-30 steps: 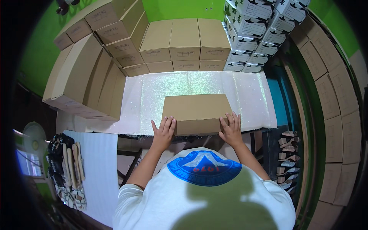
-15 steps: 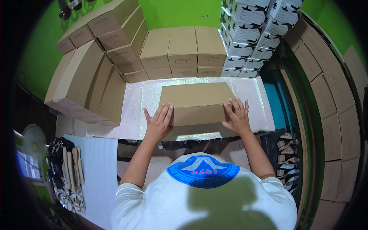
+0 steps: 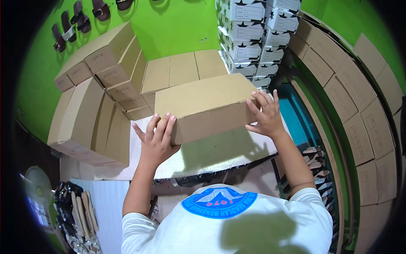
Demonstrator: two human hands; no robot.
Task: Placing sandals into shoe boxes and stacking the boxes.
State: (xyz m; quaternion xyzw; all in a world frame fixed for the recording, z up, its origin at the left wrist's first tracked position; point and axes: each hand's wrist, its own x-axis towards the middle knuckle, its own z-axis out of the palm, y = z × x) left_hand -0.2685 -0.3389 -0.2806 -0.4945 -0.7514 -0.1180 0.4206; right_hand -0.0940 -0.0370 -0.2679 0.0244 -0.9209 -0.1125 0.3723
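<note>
Green wall [image 3: 177,29] backed a carton [image 3: 203,96] held aloft

Below the grip spread a pale, glittery table [image 3: 175,164]; beyond the hands stood stacked brown boxes [image 3: 182,70]. The left hand [image 3: 156,137] and right hand [image 3: 267,116] grasped the carton at opposite near corners, clear of the table. It looked stiff, smooth and probably manageable in weight; supporting both ends from beneath seemed surest, since squeezed sides might dent.

Held carton [image 3: 203,95], underside hidden, fan [image 3: 39,180] perhaps blurred

Gap under box [image 3: 207,97], ctn stack [image 3: 78,116] blkg L
</note>
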